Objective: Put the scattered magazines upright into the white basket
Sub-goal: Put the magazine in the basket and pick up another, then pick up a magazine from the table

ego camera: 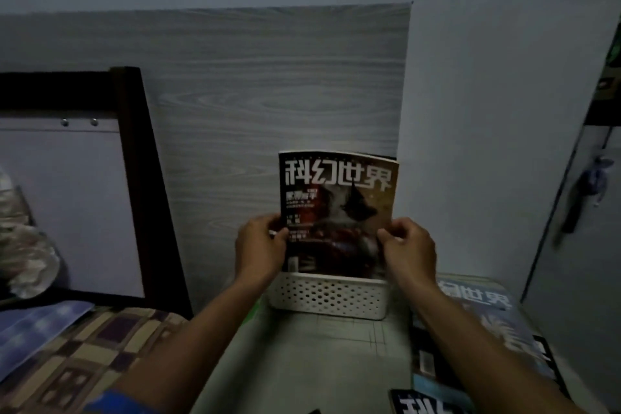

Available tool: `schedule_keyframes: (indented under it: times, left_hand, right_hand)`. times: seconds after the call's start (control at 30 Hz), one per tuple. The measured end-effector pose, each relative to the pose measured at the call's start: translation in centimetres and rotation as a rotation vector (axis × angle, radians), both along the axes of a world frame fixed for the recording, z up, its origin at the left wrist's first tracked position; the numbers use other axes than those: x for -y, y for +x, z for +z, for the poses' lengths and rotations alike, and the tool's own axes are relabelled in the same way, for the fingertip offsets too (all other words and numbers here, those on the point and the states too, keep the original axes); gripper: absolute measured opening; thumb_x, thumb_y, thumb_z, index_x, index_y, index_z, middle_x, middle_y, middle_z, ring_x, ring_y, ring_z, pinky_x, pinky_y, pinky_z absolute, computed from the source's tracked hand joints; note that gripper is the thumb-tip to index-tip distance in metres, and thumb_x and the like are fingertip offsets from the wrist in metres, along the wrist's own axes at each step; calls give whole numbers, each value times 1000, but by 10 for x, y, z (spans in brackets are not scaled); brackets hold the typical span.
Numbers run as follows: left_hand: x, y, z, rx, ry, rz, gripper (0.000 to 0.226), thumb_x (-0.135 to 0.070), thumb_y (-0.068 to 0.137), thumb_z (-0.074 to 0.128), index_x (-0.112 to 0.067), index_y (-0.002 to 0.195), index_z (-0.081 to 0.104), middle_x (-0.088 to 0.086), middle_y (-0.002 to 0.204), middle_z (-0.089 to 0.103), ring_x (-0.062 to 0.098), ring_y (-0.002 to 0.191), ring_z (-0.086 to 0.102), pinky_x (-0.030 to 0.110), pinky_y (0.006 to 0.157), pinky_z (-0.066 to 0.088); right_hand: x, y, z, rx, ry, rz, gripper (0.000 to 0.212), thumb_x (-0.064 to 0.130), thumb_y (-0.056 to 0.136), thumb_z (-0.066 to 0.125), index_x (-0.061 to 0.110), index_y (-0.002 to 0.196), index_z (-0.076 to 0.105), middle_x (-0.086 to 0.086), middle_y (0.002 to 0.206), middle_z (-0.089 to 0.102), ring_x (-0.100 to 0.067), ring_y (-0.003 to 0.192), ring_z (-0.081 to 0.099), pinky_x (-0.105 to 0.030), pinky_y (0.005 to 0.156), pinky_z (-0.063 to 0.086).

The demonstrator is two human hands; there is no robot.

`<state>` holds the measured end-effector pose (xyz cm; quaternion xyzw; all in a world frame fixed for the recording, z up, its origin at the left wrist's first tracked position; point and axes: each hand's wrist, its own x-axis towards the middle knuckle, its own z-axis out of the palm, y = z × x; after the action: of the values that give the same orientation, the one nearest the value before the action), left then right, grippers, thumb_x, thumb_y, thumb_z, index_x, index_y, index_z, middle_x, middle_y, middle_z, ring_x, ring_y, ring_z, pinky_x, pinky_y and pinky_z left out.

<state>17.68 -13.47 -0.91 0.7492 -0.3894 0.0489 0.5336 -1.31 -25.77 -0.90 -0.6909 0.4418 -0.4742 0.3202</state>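
Left hand (260,242) and right hand (408,245) are both pinching the side edges of the brown-cover magazine (337,208), standing it upright with its bottom inside the white basket (327,296). Insertion step looks nearly finished; next: releasing, then reaching for the loose magazines (484,323) lying just right.

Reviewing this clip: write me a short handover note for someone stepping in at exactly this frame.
Left hand: gripping the left edge of the held magazine.
Right hand: gripping its right edge.
The held magazine stands upright, cover facing the camera, its bottom edge inside the white basket, which sits on the table by the wall.
Done: this one is nearly placed; not yet released.
Left: let go, then stand up the blue-cover magazine lying flat at right, the ones under it, and the dark-cover magazine at the bottom edge.
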Motion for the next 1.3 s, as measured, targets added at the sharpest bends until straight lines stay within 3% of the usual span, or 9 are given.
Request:
schedule_keyframes:
  times: [0.17, 0.37, 0.6, 0.73, 0.87, 1.0, 1.1, 1.23, 1.3]
  left_hand:
    - [5, 10, -36, 145, 95, 63, 17, -19, 88, 67, -23, 104, 71, -5, 98, 70, 11, 81, 60, 29, 72, 49]
    - [6, 12, -45, -28, 51, 134, 22, -16, 78, 77, -14, 70, 57, -2, 72, 61, 18, 68, 59, 35, 63, 49]
    - [-65, -35, -43, -71, 149, -140, 19, -21, 88, 68, -16, 105, 65, 0, 106, 64, 16, 96, 60, 34, 84, 50]
    - [-174, -72, -63, 94, 591, -397, 12, -45, 86, 60, -35, 89, 66, -16, 85, 70, 1, 78, 65, 32, 73, 55]
    - [-246, -115, -87, 499, 986, 48, 32, -55, 90, 37, -35, 106, 54, -8, 105, 61, 16, 95, 57, 32, 66, 44]
    - [-260, -138, -90, 186, 848, 95, 51, -57, 89, 46, -35, 135, 41, 1, 143, 43, 26, 120, 49, 42, 89, 47]
    - [-257, -143, -80, -229, 464, -13, 64, -41, 82, 70, -46, 136, 37, -3, 157, 26, 26, 132, 44, 49, 106, 41]
    - [-253, -136, -61, -1303, -188, -101, 54, -8, 66, 77, -25, 114, 57, 3, 111, 54, 26, 96, 62, 40, 71, 59]
    - [-254, -143, -58, -1345, -67, -209, 25, -15, 67, 76, -20, 89, 65, 5, 92, 64, 20, 77, 62, 28, 59, 52]
  right_hand:
    - [12, 6, -28, -175, -67, -45, 9, 20, 84, 72, 12, 86, 75, -6, 89, 72, -23, 82, 65, -32, 74, 50]
    - [21, 5, -25, -167, 21, -41, 21, 22, 80, 77, 12, 64, 68, -4, 69, 68, -21, 70, 65, -27, 65, 44]
    - [-42, -35, -29, -109, 62, 220, 7, 18, 89, 65, 16, 95, 68, 0, 98, 69, -19, 92, 63, -31, 78, 49]
    - [-129, -99, -55, -159, -66, 425, 24, 7, 92, 57, 28, 88, 69, 12, 87, 71, -4, 80, 65, -23, 69, 52]
    - [-195, -142, -71, -533, 77, 602, 11, 22, 88, 62, 32, 85, 67, 9, 82, 74, -4, 75, 67, -27, 71, 56]
    - [-228, -148, -68, -984, -173, 638, 47, 58, 80, 57, 32, 119, 61, 11, 115, 61, -11, 101, 60, -27, 81, 47]
    - [-245, -152, -70, -1165, -270, 645, 61, 67, 79, 51, 30, 127, 53, 3, 123, 47, -26, 102, 60, -35, 79, 46]
    - [-263, -158, -77, -1139, -183, 524, 54, 65, 83, 50, 28, 122, 51, -2, 126, 41, -29, 100, 61, -36, 79, 46]
    - [-272, -160, -81, -1111, -156, 478, 52, 64, 86, 48, 26, 121, 50, -3, 127, 38, -30, 98, 62, -36, 79, 46]
